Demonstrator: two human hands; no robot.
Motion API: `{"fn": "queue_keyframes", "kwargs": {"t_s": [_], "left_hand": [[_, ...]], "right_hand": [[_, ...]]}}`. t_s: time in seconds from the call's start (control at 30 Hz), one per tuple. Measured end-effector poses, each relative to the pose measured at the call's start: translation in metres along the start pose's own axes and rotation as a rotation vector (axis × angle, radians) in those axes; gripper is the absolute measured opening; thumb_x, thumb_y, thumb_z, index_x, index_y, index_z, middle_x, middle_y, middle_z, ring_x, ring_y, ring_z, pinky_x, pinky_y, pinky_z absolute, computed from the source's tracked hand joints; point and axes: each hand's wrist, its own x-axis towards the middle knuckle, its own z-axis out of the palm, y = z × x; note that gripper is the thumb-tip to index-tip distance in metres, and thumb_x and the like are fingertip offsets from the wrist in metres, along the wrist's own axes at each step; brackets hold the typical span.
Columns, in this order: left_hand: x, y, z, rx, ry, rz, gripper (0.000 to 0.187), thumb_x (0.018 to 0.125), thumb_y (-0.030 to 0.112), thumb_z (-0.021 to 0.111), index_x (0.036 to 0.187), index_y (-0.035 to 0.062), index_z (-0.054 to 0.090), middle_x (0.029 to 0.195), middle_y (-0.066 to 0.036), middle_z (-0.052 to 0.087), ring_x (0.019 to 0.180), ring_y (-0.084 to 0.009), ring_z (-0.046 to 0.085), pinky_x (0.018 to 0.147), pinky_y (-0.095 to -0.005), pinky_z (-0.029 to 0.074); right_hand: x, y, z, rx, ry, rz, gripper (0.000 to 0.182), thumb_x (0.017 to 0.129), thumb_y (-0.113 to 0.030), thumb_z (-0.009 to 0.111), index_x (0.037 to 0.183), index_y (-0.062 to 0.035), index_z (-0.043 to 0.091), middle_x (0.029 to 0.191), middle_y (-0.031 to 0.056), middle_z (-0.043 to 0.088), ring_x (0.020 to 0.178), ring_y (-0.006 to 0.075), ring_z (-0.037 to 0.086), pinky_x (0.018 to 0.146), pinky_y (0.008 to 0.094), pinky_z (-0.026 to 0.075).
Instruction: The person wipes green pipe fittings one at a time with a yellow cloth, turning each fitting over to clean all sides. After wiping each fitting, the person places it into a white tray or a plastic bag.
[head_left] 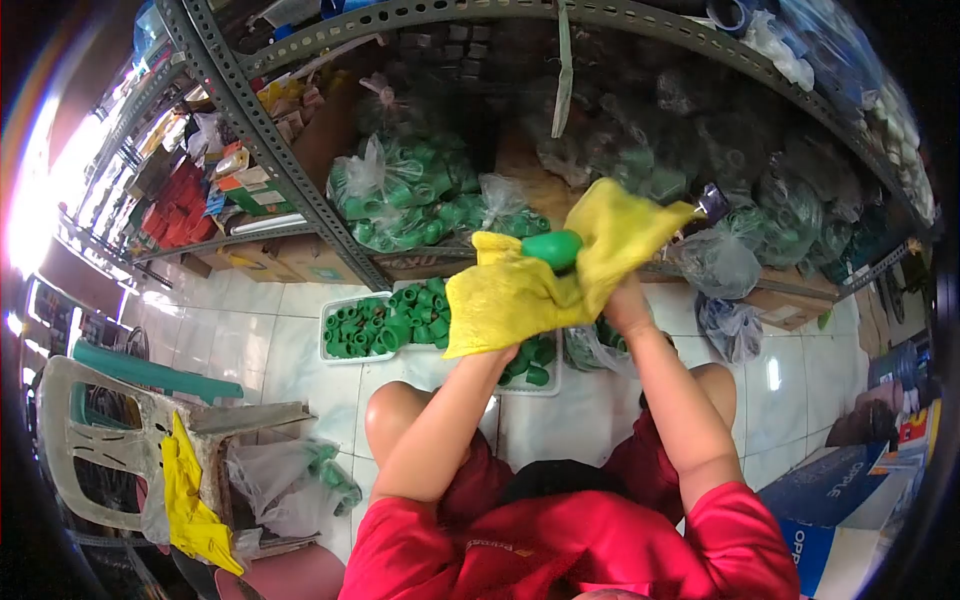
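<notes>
A yellow cloth (515,300) is draped over my left hand, whose fingers it hides. The wrapped hand grips a smooth green pipe fitting (552,249), which sticks out of the cloth's folds. My right hand (626,306) is closed on the other part of the cloth, which is blurred and raised beside the fitting; its fingertips are covered. Below the hands, white trays (335,359) hold several green pipe fittings (370,330). Another part of the trays is partly hidden by the cloth and my left forearm.
A metal shelf rack (290,150) holds clear bags of green fittings (410,190). At left stands a plastic chair (95,440) with a yellow cloth (185,490) hanging on it. A clear bag (290,490) lies on the tiled floor. Blue-and-white boxes (830,490) are at right.
</notes>
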Motion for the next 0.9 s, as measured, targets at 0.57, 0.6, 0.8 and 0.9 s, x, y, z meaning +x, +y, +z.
{"fn": "queue_keyframes", "kwargs": {"t_s": [0.57,0.6,0.8,0.9], "left_hand": [[-0.009,-0.008,0.015,0.581,-0.047,0.546,0.038,0.069,0.032,0.063,0.1,0.0103,0.059,0.098,-0.009,0.057,0.093,-0.0289,0.051,0.079,-0.0394,0.039],[-0.005,-0.011,0.011,0.637,-0.099,0.571,0.037,0.071,0.029,0.062,0.102,0.009,0.058,0.1,-0.01,0.057,0.094,-0.0282,0.051,0.08,-0.0386,0.04],[-0.004,0.014,-0.002,0.367,-0.183,0.436,0.038,0.07,0.032,0.057,0.101,0.0094,0.058,0.104,-0.011,0.056,0.098,-0.031,0.049,0.088,-0.043,0.035],[-0.004,0.034,-0.005,0.553,-0.123,0.659,0.032,0.068,0.032,0.058,0.093,0.0108,0.061,0.098,-0.01,0.057,0.095,-0.0311,0.05,0.082,-0.0434,0.037]], "right_hand": [[0.002,-0.05,0.004,1.125,-0.022,0.583,0.029,0.088,-0.018,0.048,0.111,-0.0001,0.048,0.103,0.0084,0.055,0.093,0.0169,0.055,0.084,0.0293,0.044],[-0.001,-0.058,0.004,0.948,-0.015,0.487,0.03,0.088,-0.018,0.048,0.112,-0.0005,0.047,0.104,0.0079,0.055,0.093,0.0159,0.054,0.083,0.0288,0.044],[-0.004,-0.043,-0.009,0.629,-0.162,0.427,0.031,0.085,-0.029,0.053,0.099,-0.0013,0.054,0.089,0.0002,0.057,0.079,0.0092,0.052,0.066,0.0236,0.042],[-0.005,-0.032,-0.01,0.499,-0.071,0.368,0.027,0.086,-0.023,0.051,0.102,-0.0016,0.054,0.089,0.0021,0.058,0.082,0.0098,0.054,0.073,0.025,0.043]]}}
